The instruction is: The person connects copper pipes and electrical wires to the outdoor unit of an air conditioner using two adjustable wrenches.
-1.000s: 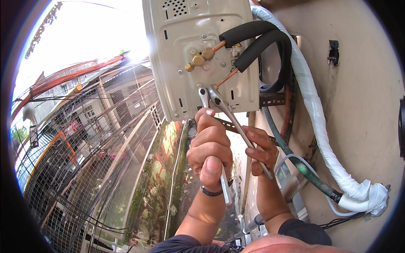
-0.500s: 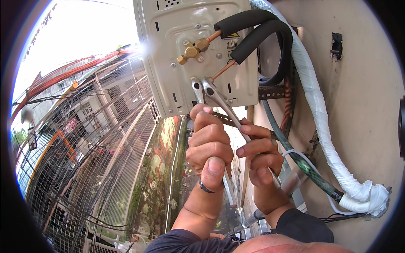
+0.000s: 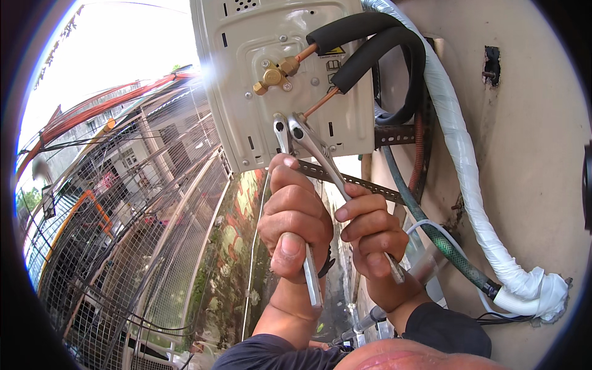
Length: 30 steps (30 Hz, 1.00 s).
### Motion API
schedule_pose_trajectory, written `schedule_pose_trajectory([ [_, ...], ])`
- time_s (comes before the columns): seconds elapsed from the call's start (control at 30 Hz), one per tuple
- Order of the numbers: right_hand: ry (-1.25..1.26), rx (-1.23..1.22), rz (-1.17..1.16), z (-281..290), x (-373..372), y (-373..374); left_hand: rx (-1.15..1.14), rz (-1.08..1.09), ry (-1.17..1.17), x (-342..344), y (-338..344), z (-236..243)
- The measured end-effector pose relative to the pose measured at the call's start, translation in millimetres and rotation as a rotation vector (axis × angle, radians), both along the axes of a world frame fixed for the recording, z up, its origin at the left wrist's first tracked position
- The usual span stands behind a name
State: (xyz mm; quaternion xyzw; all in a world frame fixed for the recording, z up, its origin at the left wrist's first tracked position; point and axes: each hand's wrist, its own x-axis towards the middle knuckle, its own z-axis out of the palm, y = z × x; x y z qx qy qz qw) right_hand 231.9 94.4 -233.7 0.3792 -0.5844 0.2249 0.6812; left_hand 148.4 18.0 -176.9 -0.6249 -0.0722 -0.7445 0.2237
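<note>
My left hand (image 3: pixel 295 216) is closed in a fist round a wrench (image 3: pixel 312 287), its handle end sticking out below the thumb. The fingers of my right hand (image 3: pixel 375 229) are wrapped round a second wrench (image 3: pixel 327 161) that slants up to the left. Both wrench heads sit side by side at the lower pipe joint on a beige outdoor air-conditioner unit (image 3: pixel 351 126); they hide the fitting. A bare copper pipe (image 3: pixel 320 103) runs from there into black foam insulation (image 3: pixel 364 68). Higher up, a brass valve (image 3: pixel 272 77) is joined to another copper pipe.
A perforated metal bracket (image 3: pixel 370 187) crosses below the unit. To the right, a white-wrapped pipe bundle (image 3: pixel 453 129) and a green hose (image 3: pixel 453 251) run down the beige wall (image 3: pixel 536 154). On the left are wire mesh (image 3: pixel 142 228) and bunched cables (image 3: pixel 92 114).
Both hands have shifted slightly left, and my left wrist has turned, with its wrench's handle end swung left. The unit sits a little further left and higher in view.
</note>
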Motion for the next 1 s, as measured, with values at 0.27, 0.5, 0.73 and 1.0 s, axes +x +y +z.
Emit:
schedule_pose_trajectory([
  [0.27,-0.075,-0.165,-0.037,14.0,11.7,-28.5,0.006,0.017,0.031,-3.7,-1.3,-5.2],
  [0.5,-0.036,-0.090,-0.081,12.3,15.3,-15.2,0.003,-0.016,-0.005,0.6,-0.7,-3.2],
  [0.73,-0.058,-0.003,-0.249,6.1,21.9,-1.3,0.192,-0.195,-0.152,8.8,8.7,0.2],
  [1.0,0.012,-0.061,-0.254,1.2,20.3,-7.9,0.064,-0.101,-0.062,-4.0,0.5,-2.2],
])
